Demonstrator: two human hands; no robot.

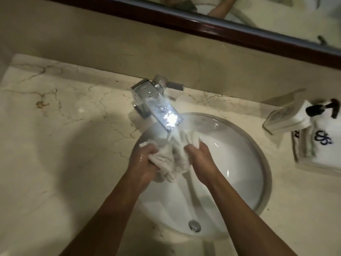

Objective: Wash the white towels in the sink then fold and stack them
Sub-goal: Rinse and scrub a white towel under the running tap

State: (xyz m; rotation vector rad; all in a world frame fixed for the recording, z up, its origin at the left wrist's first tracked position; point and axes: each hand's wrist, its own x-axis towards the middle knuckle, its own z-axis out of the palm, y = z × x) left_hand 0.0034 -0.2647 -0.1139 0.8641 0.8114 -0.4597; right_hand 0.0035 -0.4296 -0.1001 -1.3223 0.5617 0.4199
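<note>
Towel (170,159), white and wet, bunched between both hands above the sink (265,172), directly under the running stream, so that water soaks the cloth and drains straight into the basin. Nearest the viewer, the drain (194,225) sits at the bowl's near wall. Left hand (147,163): fingers curled round the left part of the wad, knuckles up, gripping it firmly. Right hand (200,159): palm pressed to the right side of the wad, fingers bent over a fold that rises toward the stream; how tightly they close cannot be told, as the fingertips are hidden in the cloth. The opposed grip suggests rubbing or wringing, judged as the washing step, with folding and stacking not yet begun. Beyond the hands, the chrome faucet (158,106) projects over the rim, its lever (175,85) turned to the right. On the marble bench (64,126), well apart to the right, lie folded towels with a blue monogram (321,145), a dark-topped pump bottle (317,109) lying on them. Farthest, the mirror's wooden frame (203,23).
</note>
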